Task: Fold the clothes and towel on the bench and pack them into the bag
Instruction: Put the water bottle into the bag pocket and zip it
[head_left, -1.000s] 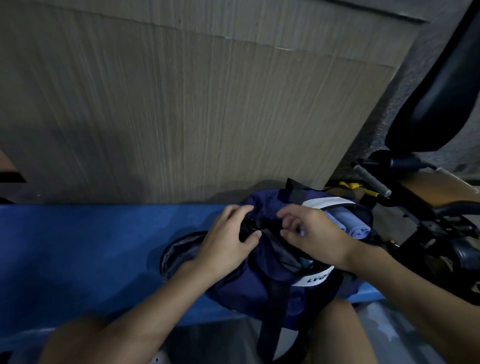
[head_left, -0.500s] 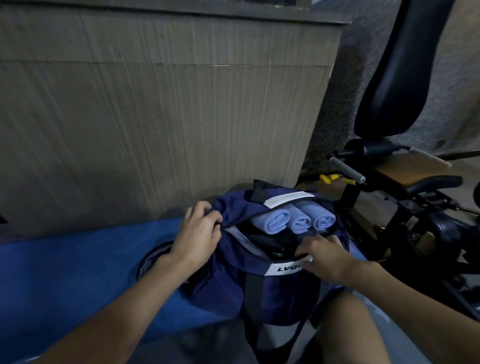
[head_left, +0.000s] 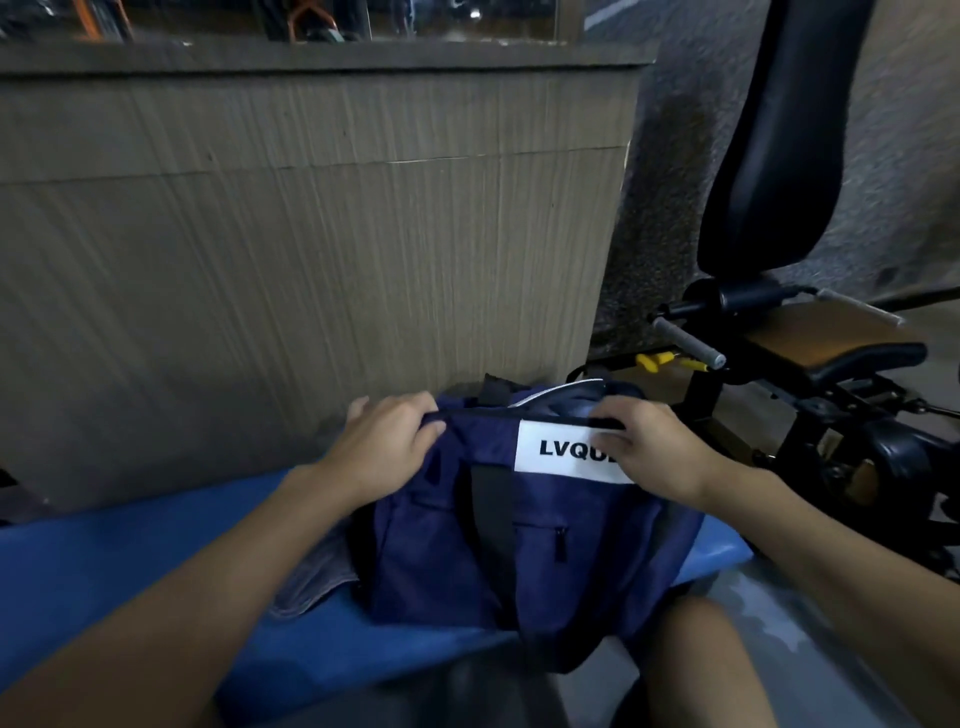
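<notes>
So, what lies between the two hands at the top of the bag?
In the head view, the top edge of the bag runs from the left hand to the right hand, with its white label just below.

Gym, padded exercise machine, blue bench, wood-panel wall

The bag sits on the counter at lower centre of the frame. The left grip holds the left end of its top edge, and the right grip holds the right end. A cloth lies on the counter against the bag's left side. A wall stands behind, across the upper left. An exercise machine fills the right of the frame.
</notes>
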